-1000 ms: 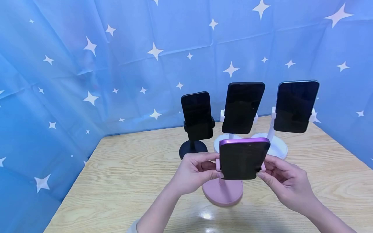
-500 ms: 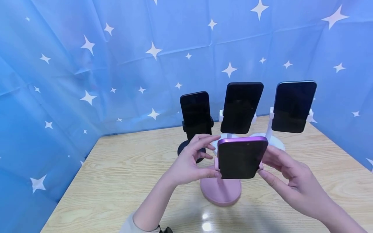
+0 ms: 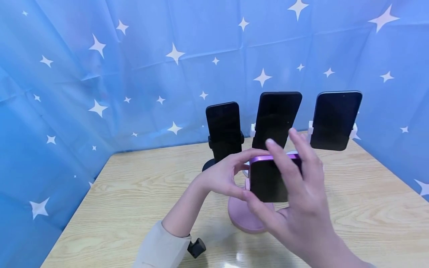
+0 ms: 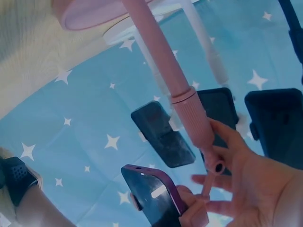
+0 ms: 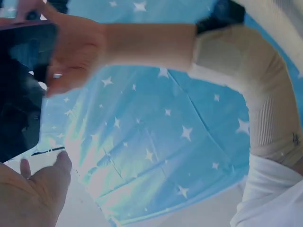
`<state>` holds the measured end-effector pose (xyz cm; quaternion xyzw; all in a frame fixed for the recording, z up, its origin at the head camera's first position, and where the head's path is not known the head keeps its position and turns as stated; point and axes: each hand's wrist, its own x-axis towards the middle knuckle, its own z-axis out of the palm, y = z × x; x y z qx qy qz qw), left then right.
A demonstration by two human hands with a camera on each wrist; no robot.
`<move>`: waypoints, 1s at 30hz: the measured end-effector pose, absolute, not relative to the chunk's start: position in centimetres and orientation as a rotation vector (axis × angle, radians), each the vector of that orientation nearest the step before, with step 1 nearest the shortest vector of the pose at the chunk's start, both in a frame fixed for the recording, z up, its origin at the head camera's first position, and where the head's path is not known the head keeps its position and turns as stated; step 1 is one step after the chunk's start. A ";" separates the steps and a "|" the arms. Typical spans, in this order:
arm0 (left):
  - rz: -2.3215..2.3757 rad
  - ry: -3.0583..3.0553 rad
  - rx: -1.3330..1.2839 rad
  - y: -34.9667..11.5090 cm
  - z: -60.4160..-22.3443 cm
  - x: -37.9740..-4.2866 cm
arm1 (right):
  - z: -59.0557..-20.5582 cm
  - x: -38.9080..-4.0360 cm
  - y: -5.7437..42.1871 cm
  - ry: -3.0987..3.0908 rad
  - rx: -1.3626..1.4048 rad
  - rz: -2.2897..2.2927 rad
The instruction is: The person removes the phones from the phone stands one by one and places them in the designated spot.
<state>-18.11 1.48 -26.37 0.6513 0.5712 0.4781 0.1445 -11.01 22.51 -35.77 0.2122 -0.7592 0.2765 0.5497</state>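
Note:
A purple-edged phone (image 3: 266, 182) sits sideways in the clamp of a pink phone stand (image 3: 248, 219), screen toward me. My left hand (image 3: 219, 176) holds the phone's left end, forefinger along the top edge and thumb by the lower corner. In the left wrist view, fingers of the left hand (image 4: 265, 184) lie beside the pink stand's joint (image 4: 215, 165), behind the phone (image 4: 158, 196). My right hand (image 3: 301, 208) is raised before the screen with its fingers spread, covering the phone's right part; its thumb tip overlaps the left thumb there.
Behind stand a black phone stand with a phone (image 3: 223, 130) and two white stands with phones, the middle phone (image 3: 276, 119) and the right phone (image 3: 336, 121). All rest on a wooden table (image 3: 140, 201) before a blue star-patterned curtain (image 3: 147, 74).
My right hand has left the phone's right side and swung left in front of the screen, fingers spread. The left fingers lifted from the clamp's side, then came to the phone's top edge.

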 end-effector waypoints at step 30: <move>1.307 1.743 1.922 2.1 -26.4 -18.2 | -28.3 -8.4 14.7 -1.788 0.230 0.278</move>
